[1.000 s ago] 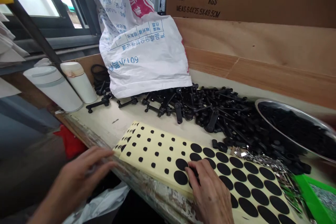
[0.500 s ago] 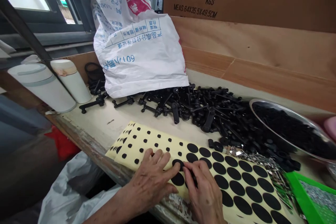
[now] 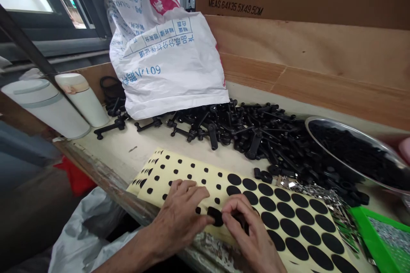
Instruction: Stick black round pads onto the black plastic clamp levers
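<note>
Black rubber pad pinched between your hands on its sheet

You have the pad on the cream backing sheet, where the rows of small dots meet the large ones, close to the bench's worn front edge. Your left hand lies half-curled on the sheet, its thumb against the pad. Your right hand is curled in from the other side, fingertips at the pad, but they hide how firm that hold is. A pull at too shallow an angle could stretch or tear the pad. A weak pinch could let it fold onto its own adhesive. If it slips free, it could stick among the black plastic handles or the metal clips, or drop past the edge toward the white plastic bag.
</note>
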Demonstrator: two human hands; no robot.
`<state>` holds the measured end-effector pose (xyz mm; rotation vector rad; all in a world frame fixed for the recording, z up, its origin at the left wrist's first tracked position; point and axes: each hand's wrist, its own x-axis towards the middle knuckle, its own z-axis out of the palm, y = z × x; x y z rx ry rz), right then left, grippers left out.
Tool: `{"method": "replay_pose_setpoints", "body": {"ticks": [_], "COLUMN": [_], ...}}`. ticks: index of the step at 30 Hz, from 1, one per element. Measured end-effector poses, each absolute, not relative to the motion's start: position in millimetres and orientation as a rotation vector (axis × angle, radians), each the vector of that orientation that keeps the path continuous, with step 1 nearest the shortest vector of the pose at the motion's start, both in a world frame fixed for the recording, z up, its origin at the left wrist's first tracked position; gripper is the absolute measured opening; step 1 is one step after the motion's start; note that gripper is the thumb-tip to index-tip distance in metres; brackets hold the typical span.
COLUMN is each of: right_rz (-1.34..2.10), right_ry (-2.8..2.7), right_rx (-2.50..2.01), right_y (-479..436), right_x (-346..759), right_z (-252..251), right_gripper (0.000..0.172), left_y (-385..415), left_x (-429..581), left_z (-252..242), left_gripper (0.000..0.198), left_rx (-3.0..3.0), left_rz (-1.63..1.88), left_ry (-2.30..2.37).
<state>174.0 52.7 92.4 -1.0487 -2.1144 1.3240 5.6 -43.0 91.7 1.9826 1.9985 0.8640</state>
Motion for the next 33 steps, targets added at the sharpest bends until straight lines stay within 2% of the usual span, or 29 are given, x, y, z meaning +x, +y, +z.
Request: {"method": "replay_pose_setpoints", "body": {"ticks": [2, 5, 9, 10, 13, 19, 24, 28, 30, 33], "right_rz": [1.453, 1.563, 1.574, 1.568, 1.506, 1.345, 0.944, 0.676, 0.644, 0.672], "right_ry": [-2.004, -1.763, -1.492, -1.498, -1.627, -1.821, -1.858, -1.842, -1.806, -1.789], "right_rx": [-1.077, -1.135, -1.195, -1.195, -1.140, -1.044, -0.892, -0.708, -0.718, -0.777], "right_y": [51.0, 51.2, 60.8, 64.8, 76.7, 88.7, 83.6, 78.6, 79.0, 84.0], "right_x": [173.0, 168.0, 160.8, 160.1, 160.3, 158.9, 155.5, 158.0, 160.7, 165.3], "right_z": [99.3, 101.5, 94.6, 93.5, 94.9, 100.3, 94.9, 93.5, 94.2, 94.1], "right_gripper": [0.023, 0.023, 0.046, 0.045, 0.029, 0.025, 0.018, 0.013, 0.013, 0.012], "left_y": [-36.6, -24.3, -11.8, -9.8, -5.5, 5.0, 26.7, 62.5, 83.3, 104.1], "left_x": [6.5, 7.0, 3.4, 2.2, 0.0, -1.2, -10.3, -24.3, -29.6, -32.2], "left_z": [97.0, 108.0, 118.6, 119.6, 119.0, 113.2, 114.3, 107.8, 100.2, 92.9], "left_gripper": [0.009, 0.012, 0.013, 0.014, 0.015, 0.014, 0.032, 0.024, 0.022, 0.010], "left_rx": [1.808, 1.527, 1.230, 1.202, 1.202, 1.254, 1.321, 1.505, 1.538, 1.488], "left_rz": [0.973, 1.076, 1.142, 1.154, 1.184, 1.199, 1.184, 1.107, 1.075, 1.117], "left_ry": [1.984, 1.941, 1.853, 1.839, 1.817, 1.784, 1.795, 2.148, 2.214, 2.177]}}
